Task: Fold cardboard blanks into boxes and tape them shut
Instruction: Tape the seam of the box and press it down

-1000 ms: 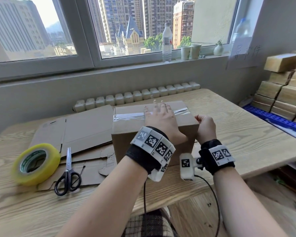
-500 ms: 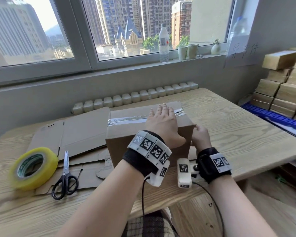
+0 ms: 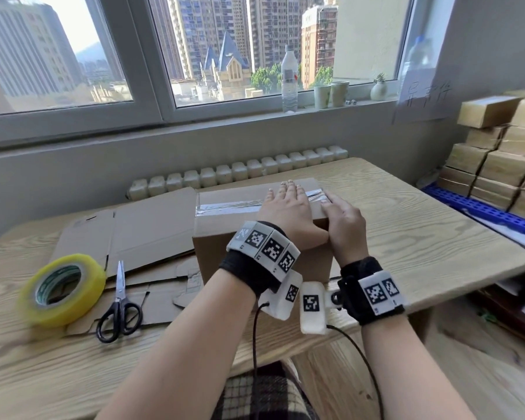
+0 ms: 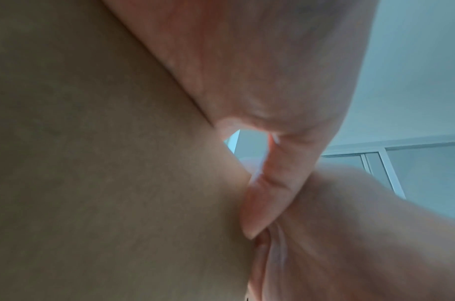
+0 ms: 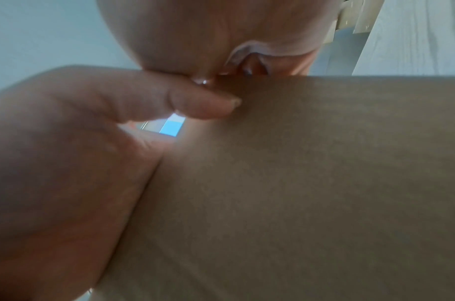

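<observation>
A folded brown cardboard box (image 3: 225,234) stands mid-table with a strip of clear tape (image 3: 228,207) along its top seam. My left hand (image 3: 287,204) lies flat on the top over the tape, fingers straight. My right hand (image 3: 341,216) rests on the box's top right edge at the tape's end, fingers laid over the corner. Both wrist views are blurred and close. The left wrist view shows the box wall (image 4: 105,163) with my left thumb (image 4: 267,195) against it. The right wrist view shows the box's cardboard (image 5: 298,183).
A yellow tape roll (image 3: 62,289) and black-handled scissors (image 3: 120,304) lie at the left on flat cardboard blanks (image 3: 140,225). Finished boxes (image 3: 503,165) are stacked at the right beyond the table edge (image 3: 497,262). A bottle (image 3: 289,83) and cups stand on the windowsill.
My right hand has come up from the box's right side to its top right edge. My left hand stays flat on the top.
</observation>
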Demonstrator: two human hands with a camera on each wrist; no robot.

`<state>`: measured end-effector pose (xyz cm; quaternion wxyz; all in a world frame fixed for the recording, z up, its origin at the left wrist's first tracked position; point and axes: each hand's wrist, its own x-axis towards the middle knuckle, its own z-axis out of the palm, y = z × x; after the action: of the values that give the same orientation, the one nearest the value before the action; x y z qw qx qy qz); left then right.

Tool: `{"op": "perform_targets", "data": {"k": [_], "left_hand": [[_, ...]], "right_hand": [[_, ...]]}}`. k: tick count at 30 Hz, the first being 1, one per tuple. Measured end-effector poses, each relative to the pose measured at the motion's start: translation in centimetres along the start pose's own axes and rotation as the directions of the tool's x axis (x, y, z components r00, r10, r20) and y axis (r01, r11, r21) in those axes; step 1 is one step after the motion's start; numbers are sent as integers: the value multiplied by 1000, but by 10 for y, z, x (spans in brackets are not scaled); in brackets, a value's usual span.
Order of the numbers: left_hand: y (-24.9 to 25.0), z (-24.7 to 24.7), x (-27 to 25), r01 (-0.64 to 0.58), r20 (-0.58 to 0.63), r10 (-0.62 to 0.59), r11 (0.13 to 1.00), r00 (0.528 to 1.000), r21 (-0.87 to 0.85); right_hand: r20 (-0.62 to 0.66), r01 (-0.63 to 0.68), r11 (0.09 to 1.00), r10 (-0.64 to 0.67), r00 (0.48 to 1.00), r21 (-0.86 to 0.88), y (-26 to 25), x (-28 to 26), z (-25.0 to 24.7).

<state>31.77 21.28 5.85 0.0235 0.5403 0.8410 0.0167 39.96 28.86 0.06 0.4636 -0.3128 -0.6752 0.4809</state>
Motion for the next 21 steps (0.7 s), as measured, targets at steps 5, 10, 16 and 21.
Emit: {"op": "perform_targets", "data": {"k": [5, 10, 16, 21], "left_hand": [[-7, -3, -2, -64, 9, 64, 998, 998, -8], [-8, -2, -2, -78, 42, 76, 996, 996, 43], [-11, -3, -4, -97, -8, 96, 993, 995, -71], [-24, -13, -24, -217, -402, -35, 797, 915, -563]], "right_hand": [[14, -67, 998, 67, 998, -2, 0, 1, 4], [7, -98, 991, 99, 995, -96, -4, 1, 3], [30, -81, 984, 86, 996, -159, -11, -2, 3], [24, -96, 978, 102, 994, -188, -18, -7, 4]]}}
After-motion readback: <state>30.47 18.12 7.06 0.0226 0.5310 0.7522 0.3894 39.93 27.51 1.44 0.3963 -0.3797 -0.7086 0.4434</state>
